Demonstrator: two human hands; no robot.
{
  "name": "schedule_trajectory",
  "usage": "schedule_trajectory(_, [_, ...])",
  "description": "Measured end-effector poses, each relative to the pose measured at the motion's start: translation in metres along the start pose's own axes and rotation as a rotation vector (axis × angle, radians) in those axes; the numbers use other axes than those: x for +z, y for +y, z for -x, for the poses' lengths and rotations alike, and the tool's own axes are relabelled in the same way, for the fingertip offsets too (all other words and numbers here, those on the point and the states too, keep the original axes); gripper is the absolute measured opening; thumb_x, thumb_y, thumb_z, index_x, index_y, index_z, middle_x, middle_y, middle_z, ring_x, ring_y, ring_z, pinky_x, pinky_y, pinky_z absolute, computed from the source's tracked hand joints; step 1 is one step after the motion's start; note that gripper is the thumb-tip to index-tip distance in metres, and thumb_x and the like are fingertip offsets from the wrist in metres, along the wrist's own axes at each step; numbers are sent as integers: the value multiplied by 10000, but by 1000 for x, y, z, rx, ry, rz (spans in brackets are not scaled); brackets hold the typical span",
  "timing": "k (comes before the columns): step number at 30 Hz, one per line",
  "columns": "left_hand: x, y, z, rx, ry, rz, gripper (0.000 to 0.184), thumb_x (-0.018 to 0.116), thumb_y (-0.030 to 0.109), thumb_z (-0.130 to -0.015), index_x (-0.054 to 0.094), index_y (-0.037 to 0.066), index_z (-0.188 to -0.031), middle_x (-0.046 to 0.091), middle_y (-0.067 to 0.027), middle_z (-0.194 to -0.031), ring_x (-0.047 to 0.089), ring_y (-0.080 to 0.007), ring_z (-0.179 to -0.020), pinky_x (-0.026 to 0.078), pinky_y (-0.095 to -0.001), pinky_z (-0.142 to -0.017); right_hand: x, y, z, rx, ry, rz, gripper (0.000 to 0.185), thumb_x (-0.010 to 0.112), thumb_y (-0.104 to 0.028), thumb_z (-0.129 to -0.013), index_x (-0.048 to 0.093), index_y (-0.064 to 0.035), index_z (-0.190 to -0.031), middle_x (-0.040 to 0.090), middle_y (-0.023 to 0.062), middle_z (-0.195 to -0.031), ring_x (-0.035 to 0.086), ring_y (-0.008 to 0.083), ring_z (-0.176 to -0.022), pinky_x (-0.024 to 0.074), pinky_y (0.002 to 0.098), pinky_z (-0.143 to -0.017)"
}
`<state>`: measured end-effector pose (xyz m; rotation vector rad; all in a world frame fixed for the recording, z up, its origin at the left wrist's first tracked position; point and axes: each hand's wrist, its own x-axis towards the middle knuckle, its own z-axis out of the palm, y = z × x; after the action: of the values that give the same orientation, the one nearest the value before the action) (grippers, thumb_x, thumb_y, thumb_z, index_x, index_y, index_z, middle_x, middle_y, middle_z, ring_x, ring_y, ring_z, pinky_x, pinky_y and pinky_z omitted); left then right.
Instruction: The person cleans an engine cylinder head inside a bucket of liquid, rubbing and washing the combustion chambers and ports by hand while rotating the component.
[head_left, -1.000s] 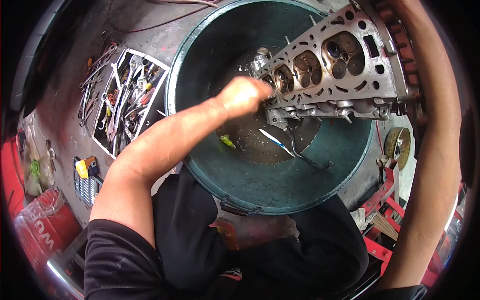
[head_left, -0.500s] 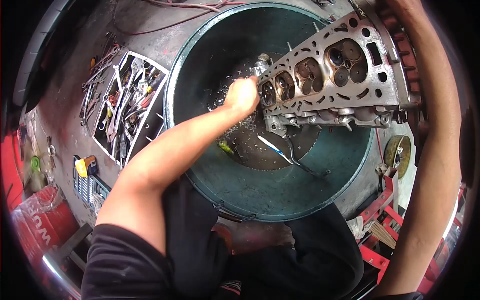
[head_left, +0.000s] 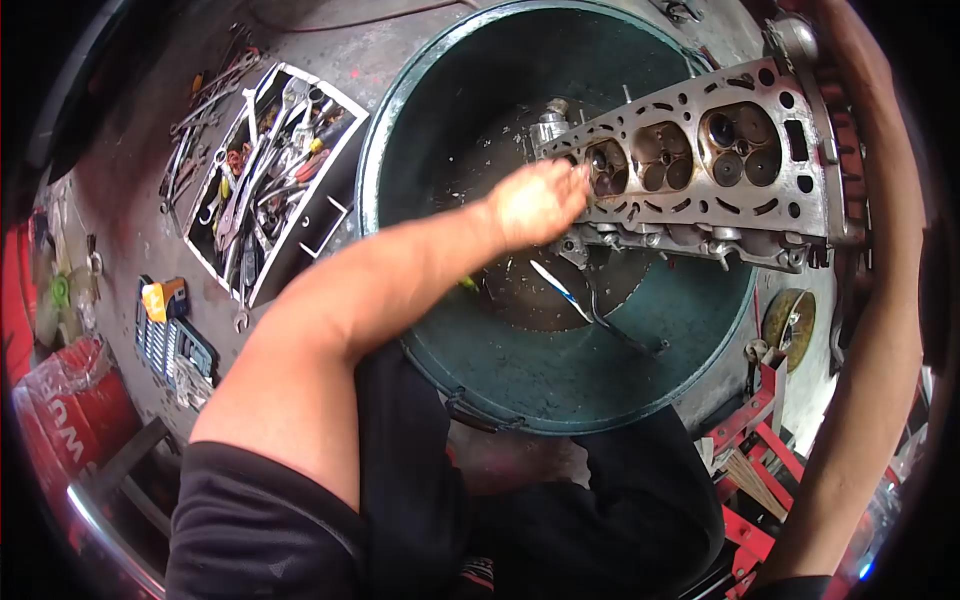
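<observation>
A metal engine cylinder head [head_left: 690, 206] lies tilted over a green drum [head_left: 640, 372], its combustion chambers and valves facing me. My left hand [head_left: 545, 203] is at its lower left end, covering the first chamber. The fingers are bunched and curled, somewhat blurred, and whatever they hold is hidden. My right hand [head_left: 845, 30] is at the upper right end of the head, by the frame's edge, with its fingers out of sight. Inside the drum, below the head, lie a white and blue toothbrush [head_left: 560, 290] and a dark curved tool or hose [head_left: 620, 335].
Wrenches and pliers fill an open tool box [head_left: 345, 150] on the floor at left, with more wrenches [head_left: 190, 145] beside it. Nearby lie a blue socket set [head_left: 165, 335] and a red drum [head_left: 75, 410]. A red metal stand [head_left: 755, 420] stands at right.
My left hand has moved right and slightly down, from the end of the cylinder head onto its face. The whole view has shifted, and my right arm stays by the head's upper end.
</observation>
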<state>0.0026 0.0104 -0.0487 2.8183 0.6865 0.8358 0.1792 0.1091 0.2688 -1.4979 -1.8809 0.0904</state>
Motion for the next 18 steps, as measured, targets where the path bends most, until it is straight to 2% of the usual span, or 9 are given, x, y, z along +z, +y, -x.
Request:
schedule_trajectory(3, [-5, -9, -8, 105, -35, -58, 408, 581, 108, -761, 609, -40, -1140, 620, -192, -1260, 612, -262, -926, 543, -374, -773, 0, -2, 3, 2, 36, 52, 249, 569, -161, -782, 659, 60, -712, 650, 122, -662, 593, 178, -587, 474, 294, -584])
schedule_trajectory(5, [-2, 10, -8, -147, -93, 141, 415, 566, 137, -772, 608, -44, -1143, 629, -186, -1248, 612, -260, -918, 539, -365, -781, 2, -5, 3, -21, 49, 85, 249, 566, -160, -783, 660, 59, -709, 646, 119, -656, 588, 176, -583, 469, 294, -582])
schedule_trajectory(7, [5, 7, -5, -145, -65, 223, 409, 555, 160, -786, 609, -46, -1135, 637, -179, -1234, 610, -257, -904, 539, -361, -765, 4, -9, 5, -49, 42, 84, 248, 564, -159, -783, 660, 56, -707, 643, 115, -653, 581, 173, -579, 467, 294, -581])
schedule_trajectory(10, [-6, -19, -9, 153, -52, 31, 376, 547, 153, -802, 612, -38, -1119, 641, -187, -1220, 611, -258, -897, 537, -366, -776, 4, -6, 1, -39, 27, 21, 249, 565, -161, -787, 659, 54, -704, 640, 111, -650, 574, 172, -575, 465, 295, -579])
schedule_trajectory(11, [-7, -19, -10, 143, -57, 8, 373, 541, 158, -806, 615, -34, -1118, 655, -179, -1180, 613, -251, -900, 527, -371, -797, 3, -5, 0, -16, 30, 1, 250, 565, -161, -790, 659, 54, -703, 639, 111, -649, 572, 171, -574, 464, 295, -577])
schedule_trajectory(13, [0, 0, -5, -26, -18, 78, 394, 542, 156, -804, 597, -54, -1133, 660, -189, -1127, 619, -280, -915, 523, -383, -807, 0, -2, -2, 12, 7, -37, 254, 566, -163, -796, 657, 54, -702, 636, 109, -647, 569, 170, -572, 464, 296, -573])
schedule_trajectory(14, [9, 10, -4, -169, -17, 256, 394, 559, 91, -803, 577, -47, -1171, 661, -205, -1045, 630, -335, -926, 526, -410, -800, -1, -2, -3, 14, -7, -46, 255, 566, -163, -799, 657, 54, -701, 636, 109, -647, 569, 170, -572, 464, 296, -572])
schedule_trajectory(15, [-16, 30, -15, -468, -110, 431, 388, 568, 29, -806, 567, -23, -1190, 655, -213, -982, 633, -381, -932, 528, -433, -793, -2, -3, -2, 16, -22, -55, 257, 567, -164, -801, 657, 55, -701, 635, 108, -646, 568, 169, -571, 463, 297, -571])
schedule_trajectory(18, [-11, 44, -8, -532, 24, 530, 337, 582, 18, -813, 578, -17, -1149, 648, -174, -917, 632, -358, -855, 528, -435, -776, 2, -7, -4, 22, -7, -71, 265, 565, -167, -810, 658, 57, -704, 640, 112, -652, 573, 169, -575, 466, 296, -571])
